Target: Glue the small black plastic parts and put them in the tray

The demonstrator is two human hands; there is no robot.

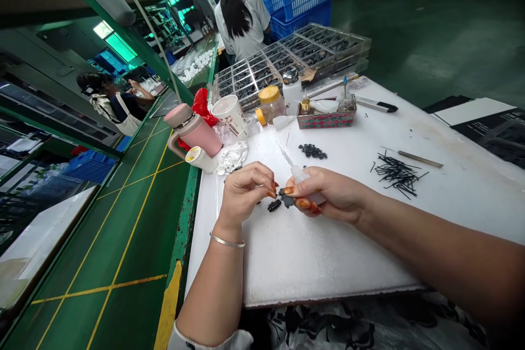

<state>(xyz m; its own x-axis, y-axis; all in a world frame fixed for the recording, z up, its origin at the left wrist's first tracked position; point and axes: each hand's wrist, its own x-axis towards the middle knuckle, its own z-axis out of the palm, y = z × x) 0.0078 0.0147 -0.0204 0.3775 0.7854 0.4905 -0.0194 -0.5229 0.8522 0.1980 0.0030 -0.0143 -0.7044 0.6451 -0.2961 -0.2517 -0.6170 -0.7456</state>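
My left hand (246,194) pinches a small black part (285,198) between its fingertips, just above the white work board (303,262). My right hand (328,194) grips a white plastic needle-tip dropper bottle (298,173), with its thin nozzle pointing up and away from the part. The fingertips of both hands nearly meet around the black part. Another small black piece (274,205) lies on the board just below my fingers. A silver bangle (227,240) circles my left wrist.
Black rings (313,151) and a heap of black pins (397,175) lie on the board. Behind stand a pink tumbler (194,130), a yellow-lidded jar (272,104), and a compartment tray (287,63). A green conveyor (123,229) runs left; co-workers (240,19) stand beyond.
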